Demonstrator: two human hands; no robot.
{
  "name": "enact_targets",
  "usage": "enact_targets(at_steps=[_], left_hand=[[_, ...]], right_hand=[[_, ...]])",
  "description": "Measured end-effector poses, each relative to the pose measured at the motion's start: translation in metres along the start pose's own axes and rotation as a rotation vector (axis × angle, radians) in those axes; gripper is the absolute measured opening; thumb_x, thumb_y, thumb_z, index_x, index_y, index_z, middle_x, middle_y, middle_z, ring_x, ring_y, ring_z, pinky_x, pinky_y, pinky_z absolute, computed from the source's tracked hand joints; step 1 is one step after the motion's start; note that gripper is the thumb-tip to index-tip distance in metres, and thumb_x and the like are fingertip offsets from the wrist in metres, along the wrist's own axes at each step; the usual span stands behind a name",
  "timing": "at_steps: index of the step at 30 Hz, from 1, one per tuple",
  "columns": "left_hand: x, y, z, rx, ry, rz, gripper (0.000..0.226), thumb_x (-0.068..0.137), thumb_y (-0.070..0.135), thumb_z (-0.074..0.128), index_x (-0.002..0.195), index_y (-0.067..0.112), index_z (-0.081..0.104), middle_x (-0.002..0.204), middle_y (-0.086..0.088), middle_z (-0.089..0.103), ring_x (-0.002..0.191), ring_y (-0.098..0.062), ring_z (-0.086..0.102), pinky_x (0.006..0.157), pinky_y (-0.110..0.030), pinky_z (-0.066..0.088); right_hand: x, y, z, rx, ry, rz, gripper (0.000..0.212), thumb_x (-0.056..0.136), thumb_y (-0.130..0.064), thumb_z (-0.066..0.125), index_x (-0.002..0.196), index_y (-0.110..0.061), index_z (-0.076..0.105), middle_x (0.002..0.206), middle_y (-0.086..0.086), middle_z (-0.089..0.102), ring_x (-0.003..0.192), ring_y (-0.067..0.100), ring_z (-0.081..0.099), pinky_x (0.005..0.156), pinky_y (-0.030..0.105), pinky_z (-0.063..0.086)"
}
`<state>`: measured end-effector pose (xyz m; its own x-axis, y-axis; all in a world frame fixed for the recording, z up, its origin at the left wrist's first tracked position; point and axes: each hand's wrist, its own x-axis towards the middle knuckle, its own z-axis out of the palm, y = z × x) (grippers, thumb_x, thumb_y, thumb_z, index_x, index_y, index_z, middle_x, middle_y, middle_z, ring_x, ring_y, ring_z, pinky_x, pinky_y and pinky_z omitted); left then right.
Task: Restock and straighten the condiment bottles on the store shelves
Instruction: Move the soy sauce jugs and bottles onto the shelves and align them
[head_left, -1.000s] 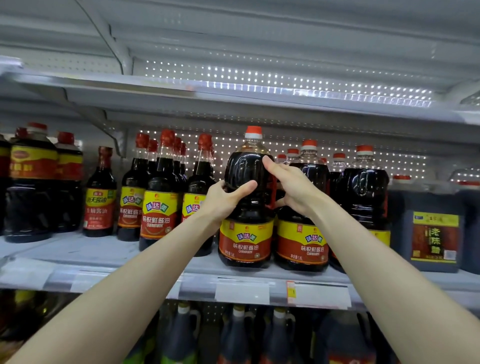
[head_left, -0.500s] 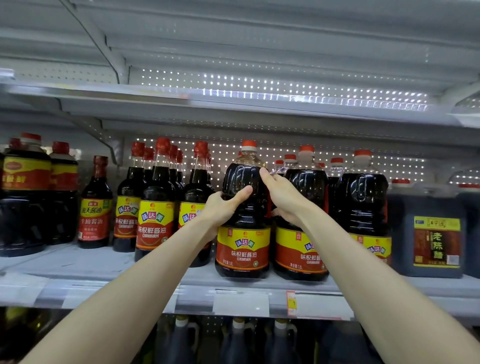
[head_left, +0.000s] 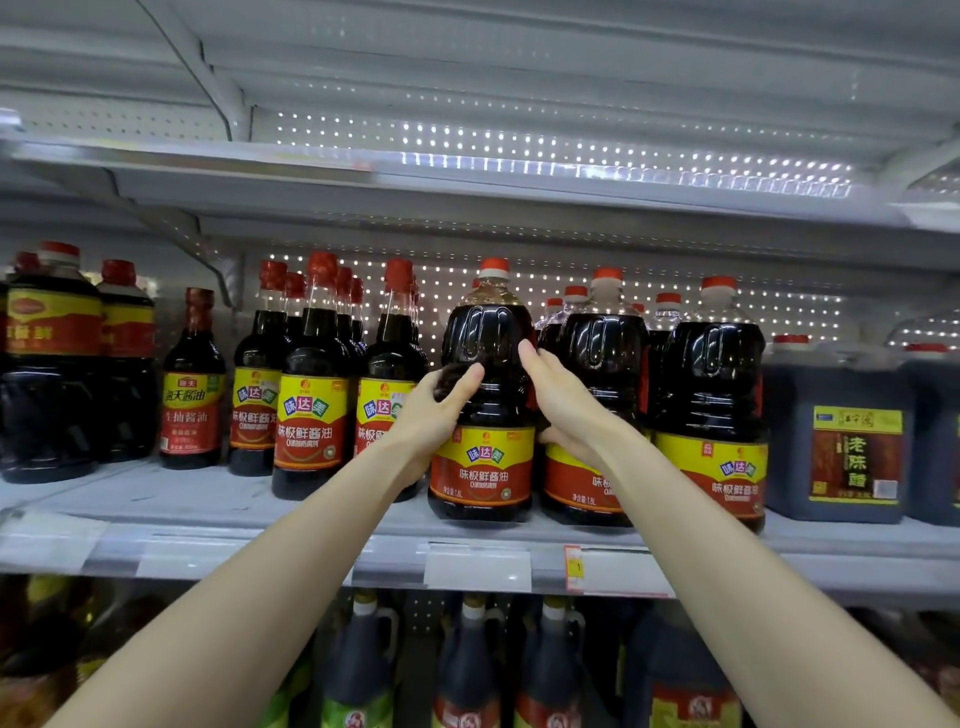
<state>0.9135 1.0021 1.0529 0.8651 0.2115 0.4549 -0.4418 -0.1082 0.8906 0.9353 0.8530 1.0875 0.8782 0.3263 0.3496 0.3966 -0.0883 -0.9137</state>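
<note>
Head view: your left hand (head_left: 434, 415) and right hand (head_left: 566, 410) curl round either side of the large soy sauce bottle (head_left: 488, 400), upright on the shelf (head_left: 208, 501)

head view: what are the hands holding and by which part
The large soy sauce bottle, gripped by left hand and right hand at its sides above the label.
</note>
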Motion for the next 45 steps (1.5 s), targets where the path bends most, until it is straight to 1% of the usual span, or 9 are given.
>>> enact_targets(at_steps=[2, 5, 9, 12, 16, 25, 35, 40, 45], left_hand=[[-0.012, -0.006, -0.001, 0.004, -0.003, 0.005, 0.051, 0.086, 0.052, 0.060, 0.126, 0.024, 0.047, 0.122, 0.003, 0.059, 0.100, -0.009, 0.060, 0.080, -0.030, 0.054], [-0.024, -0.016, -0.005, 0.027, 0.000, -0.010, 0.066, 0.091, 0.045, 0.057, 0.148, 0.024, 0.030, 0.134, 0.002, 0.047, 0.104, -0.008, 0.056, 0.072, -0.022, 0.048], [-0.033, -0.025, -0.009, 0.067, 0.007, -0.058, 0.077, 0.090, 0.047, 0.058, 0.153, 0.027, 0.018, 0.151, -0.004, 0.038, 0.129, -0.022, 0.046, 0.100, -0.043, 0.045], [-0.032, -0.023, -0.011, 0.055, -0.018, -0.075, 0.075, 0.092, 0.042, 0.058, 0.153, 0.029, 0.016, 0.145, -0.005, 0.045, 0.107, -0.015, 0.057, 0.077, -0.032, 0.052], [-0.029, -0.021, -0.009, 0.025, -0.022, -0.064, 0.072, 0.094, 0.036, 0.057, 0.153, 0.030, 0.017, 0.140, -0.007, 0.050, 0.089, -0.005, 0.058, 0.060, -0.023, 0.047], [-0.027, -0.026, -0.004, 0.038, 0.003, -0.038, 0.070, 0.094, 0.032, 0.059, 0.152, 0.028, 0.021, 0.130, -0.007, 0.054, 0.087, -0.005, 0.058, 0.060, -0.023, 0.047], [-0.026, -0.027, -0.008, 0.041, -0.004, -0.037, 0.071, 0.092, 0.035, 0.060, 0.152, 0.030, 0.022, 0.140, -0.009, 0.049, 0.092, -0.007, 0.058, 0.062, -0.024, 0.046], [-0.027, -0.035, -0.012, 0.053, -0.036, -0.053, 0.079, 0.087, 0.038, 0.065, 0.151, 0.037, 0.019, 0.144, -0.009, 0.047, 0.122, -0.024, 0.053, 0.087, -0.039, 0.049], [-0.025, -0.037, -0.012, 0.046, -0.020, -0.050, 0.077, 0.086, 0.037, 0.065, 0.150, 0.039, 0.021, 0.144, -0.010, 0.046, 0.126, -0.026, 0.051, 0.094, -0.045, 0.050]], right_hand=[[-0.009, 0.014, 0.004, -0.024, 0.006, 0.014, 0.067, 0.098, -0.059, 0.033, 0.154, -0.028, 0.013, 0.159, -0.004, 0.023, 0.143, 0.026, 0.029, 0.111, 0.062, 0.025], [-0.019, 0.035, 0.011, 0.000, 0.015, 0.028, 0.065, 0.098, -0.057, 0.033, 0.154, -0.028, 0.014, 0.157, -0.002, 0.029, 0.139, 0.024, 0.035, 0.107, 0.047, 0.034], [-0.033, 0.050, 0.019, -0.022, 0.046, 0.012, 0.062, 0.102, -0.049, 0.031, 0.155, -0.027, 0.010, 0.156, 0.000, 0.030, 0.134, 0.021, 0.040, 0.091, 0.033, 0.036], [-0.042, 0.055, 0.023, -0.004, 0.038, -0.007, 0.059, 0.104, -0.045, 0.029, 0.155, -0.031, 0.004, 0.157, 0.000, 0.026, 0.124, 0.013, 0.041, 0.089, 0.029, 0.038], [-0.044, 0.058, 0.021, 0.033, 0.021, -0.011, 0.055, 0.103, -0.047, 0.027, 0.153, -0.040, 0.004, 0.158, -0.003, 0.025, 0.135, 0.018, 0.038, 0.093, 0.033, 0.038], [-0.037, 0.063, 0.020, 0.063, 0.044, -0.003, 0.056, 0.103, -0.048, 0.028, 0.153, -0.039, 0.004, 0.157, -0.003, 0.026, 0.135, 0.019, 0.039, 0.092, 0.034, 0.039], [-0.035, 0.062, 0.020, 0.082, 0.039, 0.010, 0.054, 0.103, -0.049, 0.027, 0.153, -0.040, 0.008, 0.158, -0.005, 0.025, 0.139, 0.020, 0.035, 0.092, 0.035, 0.034], [-0.035, 0.061, 0.017, 0.103, 0.023, 0.034, 0.053, 0.102, -0.052, 0.027, 0.151, -0.044, 0.009, 0.158, -0.006, 0.023, 0.140, 0.021, 0.033, 0.105, 0.047, 0.034], [-0.036, 0.063, 0.017, 0.116, 0.026, 0.056, 0.051, 0.100, -0.057, 0.026, 0.149, -0.051, 0.011, 0.158, -0.008, 0.024, 0.142, 0.024, 0.030, 0.109, 0.060, 0.025]])
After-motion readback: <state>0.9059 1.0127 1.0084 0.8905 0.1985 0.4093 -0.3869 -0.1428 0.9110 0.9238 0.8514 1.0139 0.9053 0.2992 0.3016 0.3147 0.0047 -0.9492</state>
